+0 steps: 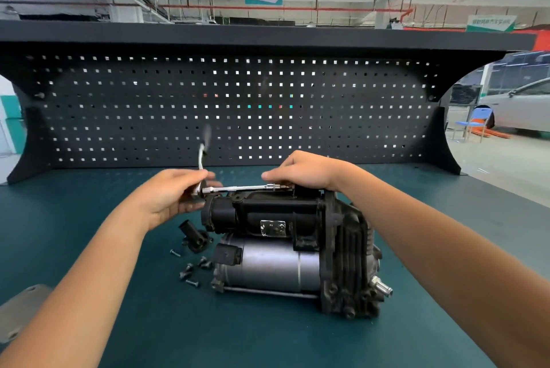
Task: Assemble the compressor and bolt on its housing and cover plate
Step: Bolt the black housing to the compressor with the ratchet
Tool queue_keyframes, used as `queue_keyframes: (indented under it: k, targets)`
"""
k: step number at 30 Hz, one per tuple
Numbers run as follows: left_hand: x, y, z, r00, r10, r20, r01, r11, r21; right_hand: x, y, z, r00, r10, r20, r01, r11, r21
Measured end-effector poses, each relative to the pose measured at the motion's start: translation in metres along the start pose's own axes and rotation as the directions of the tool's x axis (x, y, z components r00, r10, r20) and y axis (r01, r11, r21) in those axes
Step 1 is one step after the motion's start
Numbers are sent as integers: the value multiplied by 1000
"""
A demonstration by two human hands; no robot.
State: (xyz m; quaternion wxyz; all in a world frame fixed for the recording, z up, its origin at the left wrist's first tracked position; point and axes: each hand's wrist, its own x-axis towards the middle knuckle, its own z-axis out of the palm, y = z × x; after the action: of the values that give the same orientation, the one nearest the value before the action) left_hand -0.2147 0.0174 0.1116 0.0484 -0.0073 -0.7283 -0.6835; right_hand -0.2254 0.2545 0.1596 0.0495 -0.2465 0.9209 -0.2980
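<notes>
Green tabletop (268, 344) carries the compressor (268, 272) at its middle (heavy, rigid metal, I'd judge; best steadied by its ribbed end). Left hand (169, 198) has its grip closed round the ratchet handle (201, 159). Right hand (306, 171) curls its grip over the extension bar (241, 188) on top.

The ratchet handle (202, 153) is blurred upward; the grey plate (20, 314) is cut off at left.

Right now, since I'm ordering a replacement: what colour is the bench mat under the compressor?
Dark teal; the bench mat shows best in the head view.

Head camera looks forward-down, close over bench (268, 338).
</notes>
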Motion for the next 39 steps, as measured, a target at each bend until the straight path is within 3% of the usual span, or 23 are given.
queue_keyframes:
  k: [4,7,9,12,14,16,18,21,25,28,34,39]
  targets:
    - [-7,4,-14,950,282,137,-269,957,-104,0,-1,0,1000,4,10,-4,1000,10]
    - [-9,5,-14,926,356,126,-357,934,-18,1,2,-1,1000,-21,14,20,999,25]
    - [-7,5,-9,946,321,55,-325,940,101,2,3,0,999,-34,19,34,999,5]
    - [-1,2,2,974,193,-120,-168,966,196,3,4,0,999,-50,15,50,999,11]
    - [2,1,9,984,61,-168,-41,992,121,3,5,1,998,-55,4,55,998,11]
    - [1,2,12,994,-21,-108,20,1000,-12,3,4,1,999,-47,-3,47,999,0]
    - [-3,7,9,1000,-2,-17,1,998,-62,2,4,1,999,-33,-4,33,999,-2]
    - [-9,13,-1,985,151,88,-142,985,-95,2,2,0,1000,-11,16,11,1000,-12]
    - [-15,13,-14,939,312,143,-305,950,-66,0,2,0,999,-31,10,31,999,41]
    - [-12,9,-13,962,247,119,-243,969,-43,0,2,0,999,-36,5,36,998,52]
    - [1,3,4,995,-21,-95,20,1000,-14,-2,1,0,998,-53,-26,53,998,19]
    - [-6,8,-4,996,65,56,-58,991,-118,0,2,0,999,-29,-30,30,999,14]
